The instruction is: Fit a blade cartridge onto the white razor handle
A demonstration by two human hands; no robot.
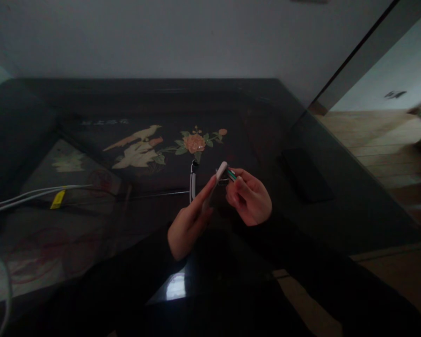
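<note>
My left hand (pixel 189 227) is closed around a slim white handle (pixel 217 175) with a rounded upper end, tilted up to the right. It looks like a razor, but the dim light hides its details. My right hand (pixel 249 194) pinches a small dark piece with a green stripe (pixel 231 175) at the handle's upper end. Whether the two are joined cannot be made out. Just left of the hands, a slim white-and-black stick-like item (pixel 192 180) with a dark tip lies on the table, its lower end hidden behind my left hand.
The dark glossy table (pixel 266 252) has a bird-and-flower picture (pixel 194 142) on its top. A flat black object (pixel 307 175) lies to the right. White cables (pixel 28 194) with a yellow tag (pixel 58 199) run in from the left. A pale wall (pixel 143 42) stands behind.
</note>
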